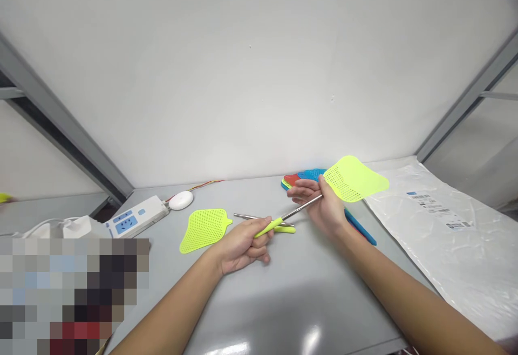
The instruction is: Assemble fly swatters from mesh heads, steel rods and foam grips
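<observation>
My left hand (243, 244) is closed round the yellow-green grip of a fly swatter (358, 178) with a metal rod. At the other end, my right hand (329, 209) holds the rod near the swatter's head, thumb across it and the other fingers fairly straight. The swatter slants up to the right above the table. Left of my left hand lies a loose yellow-green swatter head (204, 230). Behind that hand are a metal rod (242, 216) and a yellow-green handle (288, 230), both partly hidden.
Red, blue and yellow-green swatters (311, 175) are piled by the wall, their blue handle (362, 228) showing beyond my right wrist. A power strip (135, 217) and white round device (181, 200) sit left. A white plastic package (449, 225) covers the table's right side.
</observation>
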`<state>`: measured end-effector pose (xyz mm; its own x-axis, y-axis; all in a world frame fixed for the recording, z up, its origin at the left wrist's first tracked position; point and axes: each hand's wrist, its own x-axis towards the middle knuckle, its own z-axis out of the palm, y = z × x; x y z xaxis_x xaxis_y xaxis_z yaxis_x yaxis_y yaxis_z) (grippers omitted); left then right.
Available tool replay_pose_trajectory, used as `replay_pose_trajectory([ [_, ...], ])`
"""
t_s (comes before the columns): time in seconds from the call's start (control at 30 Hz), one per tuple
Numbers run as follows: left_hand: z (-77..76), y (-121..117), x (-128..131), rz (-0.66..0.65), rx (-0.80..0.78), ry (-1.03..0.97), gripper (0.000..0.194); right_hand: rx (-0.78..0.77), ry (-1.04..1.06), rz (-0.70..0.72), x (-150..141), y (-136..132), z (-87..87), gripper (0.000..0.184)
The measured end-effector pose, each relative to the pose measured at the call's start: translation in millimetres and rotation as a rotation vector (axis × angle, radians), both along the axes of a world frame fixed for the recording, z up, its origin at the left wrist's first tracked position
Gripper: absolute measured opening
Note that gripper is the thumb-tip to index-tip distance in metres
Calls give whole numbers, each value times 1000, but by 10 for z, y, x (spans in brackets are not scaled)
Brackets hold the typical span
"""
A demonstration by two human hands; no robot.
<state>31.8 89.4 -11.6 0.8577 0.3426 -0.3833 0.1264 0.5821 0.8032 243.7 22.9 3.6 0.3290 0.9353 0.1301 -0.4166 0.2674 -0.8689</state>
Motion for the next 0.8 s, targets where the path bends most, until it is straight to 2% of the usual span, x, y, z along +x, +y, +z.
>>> replay_pose_trajectory([
  [0.1,19,0,-15,4,9,12,34,2,-46,15,-91,-17,-4,55],
  [0.3,10,-19,-7,9,36,14,34,17,-44,26,-85,-18,2,55],
  [0.57,8,-45,12,0,25,41,37,74,-114,115,-316,-100,2,54],
  [0.8,9,-63,24,3,47,67,39,24,-147,159,-494,-163,-51,55],
])
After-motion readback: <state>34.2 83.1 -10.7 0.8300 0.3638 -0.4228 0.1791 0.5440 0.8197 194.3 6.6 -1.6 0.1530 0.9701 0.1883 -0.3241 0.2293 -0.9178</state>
